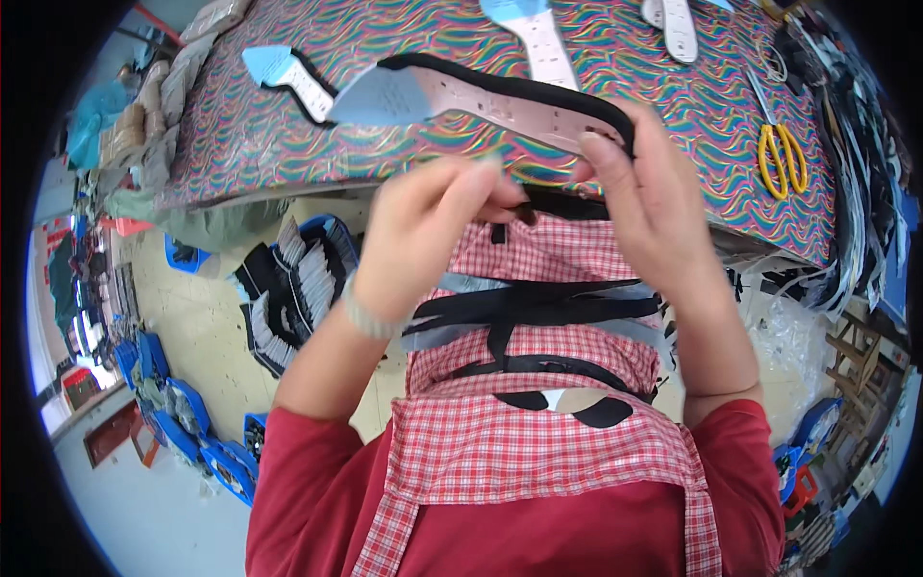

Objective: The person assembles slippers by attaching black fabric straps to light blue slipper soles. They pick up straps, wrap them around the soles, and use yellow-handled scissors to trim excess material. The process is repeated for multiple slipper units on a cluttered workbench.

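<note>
A shoe insole point(500, 104) is held up over the table's near edge. Its toe end is pale blue, its narrow body pinkish white with small holes, and a black strip point(510, 85) runs along its far edge and round the heel. My right hand point(659, 197) grips it at the heel, thumb on the pale face. Lower and to the left, my left hand point(423, 226) has its fingers pinched together, slightly blurred. A dark piece point(525, 212) shows at those fingertips, next to a black band point(567, 202) between my hands; whether they join is unclear.
On the patterned tablecloth point(385, 159) lie another black-edged insole point(293, 82), more insoles point(548, 43) at the far side and yellow-handled scissors point(781, 159) at right. Dark strips point(851, 163) hang at the right edge. Black strips point(538, 306) lie across my checked apron. Blue bins stand on the floor.
</note>
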`<state>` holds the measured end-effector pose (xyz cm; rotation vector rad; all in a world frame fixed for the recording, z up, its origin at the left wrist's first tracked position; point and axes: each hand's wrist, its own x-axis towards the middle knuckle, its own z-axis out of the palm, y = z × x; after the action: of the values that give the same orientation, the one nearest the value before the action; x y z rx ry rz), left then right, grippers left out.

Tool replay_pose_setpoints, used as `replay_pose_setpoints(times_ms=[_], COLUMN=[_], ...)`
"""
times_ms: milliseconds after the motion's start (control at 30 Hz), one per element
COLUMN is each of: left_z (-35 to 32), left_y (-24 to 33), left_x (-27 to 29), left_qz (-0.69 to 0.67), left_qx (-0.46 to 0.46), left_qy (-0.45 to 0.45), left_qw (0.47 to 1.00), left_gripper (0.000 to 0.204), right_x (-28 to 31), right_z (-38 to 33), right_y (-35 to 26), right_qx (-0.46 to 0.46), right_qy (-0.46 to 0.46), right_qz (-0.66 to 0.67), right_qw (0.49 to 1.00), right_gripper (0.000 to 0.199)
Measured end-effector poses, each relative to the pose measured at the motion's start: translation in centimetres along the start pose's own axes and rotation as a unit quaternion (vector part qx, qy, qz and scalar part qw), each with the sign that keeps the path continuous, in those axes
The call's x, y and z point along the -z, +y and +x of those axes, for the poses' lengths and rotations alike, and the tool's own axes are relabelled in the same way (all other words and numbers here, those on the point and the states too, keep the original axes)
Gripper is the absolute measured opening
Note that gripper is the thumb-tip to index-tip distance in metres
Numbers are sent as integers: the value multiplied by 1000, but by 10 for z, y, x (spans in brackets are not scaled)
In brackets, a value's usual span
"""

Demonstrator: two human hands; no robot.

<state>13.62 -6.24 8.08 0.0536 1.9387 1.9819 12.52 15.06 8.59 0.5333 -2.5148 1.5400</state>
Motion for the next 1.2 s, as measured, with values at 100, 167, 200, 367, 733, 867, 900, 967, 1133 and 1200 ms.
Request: replay_pose_setpoints(times_ms=[100, 167, 200, 367, 733, 867, 900, 967, 1133, 1200], left_z=[5, 14, 21, 8, 9, 20, 22, 19, 18, 19], left_y=[61, 69, 73, 58, 24, 26, 32, 35, 27, 17], left_x=[7, 17, 20, -2, -32, -42, -40, -40, -38, -31], left_qz=[546, 504, 499, 329, -32, -35, -29, -24, -166, -214], left_qx=[-456, -394, -387, -260, -151, -241, -220, -166, -189, -187], left_qy=[83, -51, -90, -111, 40, 79, 61, 28, 85, 11], left_qw=[698, 767, 770, 901, 987, 967, 973, 985, 964, 959], left_gripper=[21, 30, 30, 21, 54, 51, 48, 43, 35, 37], right_x=[30, 40, 45, 45, -21, -25, -22, -22, -17, -10], right_z=[-2, 8, 14, 25, -2, 7, 12, 9, -6, -13], right_y=[-23, -39, -44, -51, -13, -21, -23, -22, -11, -8], right_qx=[33, 88, 117, 145, 36, 65, 77, 60, 124, 125], right_qy=[-90, -136, -145, -108, 173, 138, 125, 144, 93, 49], right_qz=[-58, -91, -129, -54, 175, 157, 143, 118, 17, -42], right_qw=[994, 983, 974, 982, 969, 976, 979, 981, 988, 990], right_gripper=[22, 22, 23, 47, 12, 12, 11, 13, 14, 13])
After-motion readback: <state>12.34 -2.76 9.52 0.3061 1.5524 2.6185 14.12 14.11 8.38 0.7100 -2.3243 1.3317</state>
